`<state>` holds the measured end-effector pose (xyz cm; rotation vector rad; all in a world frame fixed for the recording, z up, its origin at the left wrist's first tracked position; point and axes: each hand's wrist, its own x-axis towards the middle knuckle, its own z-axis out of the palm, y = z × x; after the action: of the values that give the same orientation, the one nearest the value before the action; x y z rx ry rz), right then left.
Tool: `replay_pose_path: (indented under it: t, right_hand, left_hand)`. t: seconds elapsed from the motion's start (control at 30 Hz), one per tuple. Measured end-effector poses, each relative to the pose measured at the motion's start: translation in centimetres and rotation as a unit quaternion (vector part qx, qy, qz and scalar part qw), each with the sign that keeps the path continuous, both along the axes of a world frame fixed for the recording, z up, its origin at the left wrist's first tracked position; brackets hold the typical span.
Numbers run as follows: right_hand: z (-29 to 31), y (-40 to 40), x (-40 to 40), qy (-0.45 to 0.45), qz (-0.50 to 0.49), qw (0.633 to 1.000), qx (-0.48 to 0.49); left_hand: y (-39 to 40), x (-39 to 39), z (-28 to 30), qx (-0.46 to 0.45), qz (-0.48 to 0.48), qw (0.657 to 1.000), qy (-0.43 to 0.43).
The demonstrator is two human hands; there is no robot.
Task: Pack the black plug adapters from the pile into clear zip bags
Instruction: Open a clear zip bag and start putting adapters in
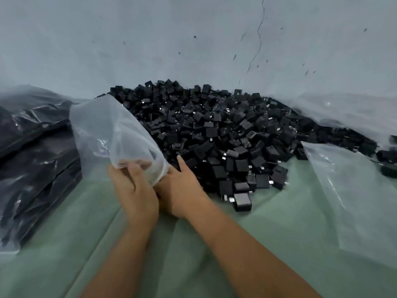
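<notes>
I see a thin, cloudy plastic bag (111, 127); right of my grip, matt black plastic adapters (214, 134) with shiny metal prongs; underneath, smooth green sheeting (193, 254).

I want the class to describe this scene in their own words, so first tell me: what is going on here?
A person is packing black plug adapters, heaped in a big pile against the wall, into clear bags. Both hands are at the mouth of one clear bag, which stands up and looks empty: the left hand grips its edge, the right hand is at the opening beside the pile. Filled bags of dark items lie stacked on the left. More clear plastic lies on the right.
</notes>
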<state>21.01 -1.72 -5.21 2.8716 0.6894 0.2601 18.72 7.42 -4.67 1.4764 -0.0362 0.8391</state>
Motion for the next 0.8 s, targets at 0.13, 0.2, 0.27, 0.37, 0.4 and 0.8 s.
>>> replay_pose_path:
  t: [0.13,0.2,0.27,0.37,0.4,0.8]
  right_hand:
    - [0.0,-4.9,0.9,-0.014,-0.064,0.997,0.033]
    - [-0.2,-8.0,0.1,-0.037,-0.092,0.994,0.053]
    - [-0.3,-11.3,-1.0,-0.071,-0.124,0.988,0.056]
    - [-0.1,-16.6,-3.0,-0.092,-0.184,0.977,0.058]
    - [-0.2,-18.3,-3.7,-0.096,-0.210,0.971,0.064]
    - [-0.6,-18.3,-11.8,-0.185,-0.380,0.881,0.215]
  left_hand:
    - [0.4,0.3,-1.3,0.036,-0.002,0.999,0.011]
    - [0.6,0.2,-1.3,0.046,0.002,0.999,0.025]
    - [0.4,0.1,-1.3,0.092,-0.013,0.994,0.051]
    - [-0.4,-0.3,-1.4,0.203,-0.068,0.971,0.105]
    - [-0.6,-0.6,-1.3,0.235,-0.081,0.962,0.111]
    - [-4.6,-5.4,-0.5,0.631,-0.174,0.741,0.151]
